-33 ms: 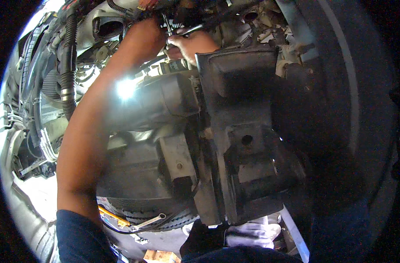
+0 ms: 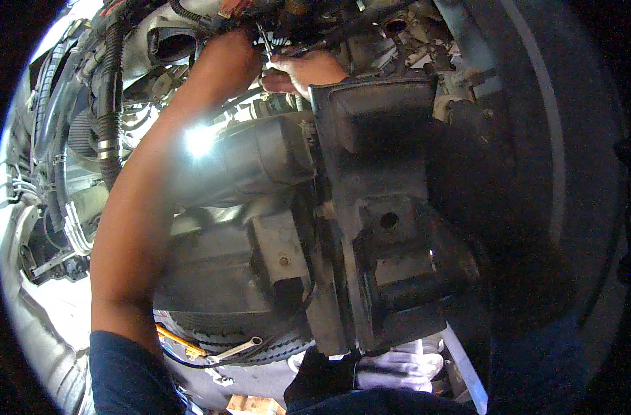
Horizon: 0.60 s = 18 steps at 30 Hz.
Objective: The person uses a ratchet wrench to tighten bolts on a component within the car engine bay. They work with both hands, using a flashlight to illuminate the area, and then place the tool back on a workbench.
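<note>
The engine housing is cast metal, dull grey and dusty, with one bright glare spot where light strikes its smoother face. The mount bracket beside it is dark metal, matt, rough and grimy. A corrugated hose looks like ribbed black plastic, slightly glossy. The small wrench between the hands is bright, shiny metal. Below, a spanner gleams silver, and pale cloth lies crumpled and soft.

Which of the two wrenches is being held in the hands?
The small wrench at the top, between the left hand and right hand; the other wrench lies loose below.
</note>
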Tool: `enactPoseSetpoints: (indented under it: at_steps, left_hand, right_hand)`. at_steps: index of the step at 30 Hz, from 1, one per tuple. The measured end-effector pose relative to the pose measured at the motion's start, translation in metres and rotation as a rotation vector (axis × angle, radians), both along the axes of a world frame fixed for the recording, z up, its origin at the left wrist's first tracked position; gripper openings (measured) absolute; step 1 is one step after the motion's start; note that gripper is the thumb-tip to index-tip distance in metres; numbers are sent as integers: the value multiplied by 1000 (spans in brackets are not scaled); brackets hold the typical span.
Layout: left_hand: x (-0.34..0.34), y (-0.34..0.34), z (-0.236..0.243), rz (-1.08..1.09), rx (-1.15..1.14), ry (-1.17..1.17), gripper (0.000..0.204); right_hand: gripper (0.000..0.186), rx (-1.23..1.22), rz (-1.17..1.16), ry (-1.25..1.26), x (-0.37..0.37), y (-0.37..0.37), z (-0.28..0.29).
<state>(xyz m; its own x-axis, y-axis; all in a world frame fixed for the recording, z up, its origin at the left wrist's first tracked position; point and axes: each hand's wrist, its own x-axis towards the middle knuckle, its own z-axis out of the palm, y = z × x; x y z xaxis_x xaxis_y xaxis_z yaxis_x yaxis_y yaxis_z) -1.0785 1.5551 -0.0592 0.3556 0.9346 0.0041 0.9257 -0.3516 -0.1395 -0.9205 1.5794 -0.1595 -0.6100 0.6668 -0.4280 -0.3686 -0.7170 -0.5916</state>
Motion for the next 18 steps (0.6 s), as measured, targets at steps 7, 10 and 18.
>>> enactPoseSetpoints:
  at_steps: [7,10,18]
  left_hand:
    - [8,-8,16,14,-80,95,20]
    - [15,-17,19,48,10,50,20]
    - [19,-10,4,27,55,-355,28]
  right_hand:
    - [26,1215,-59,-723,16,-17,22]
    - [34,1519,138,-1000,18,-17,33]
    - [19,562,-42,-281,19,-16,27]
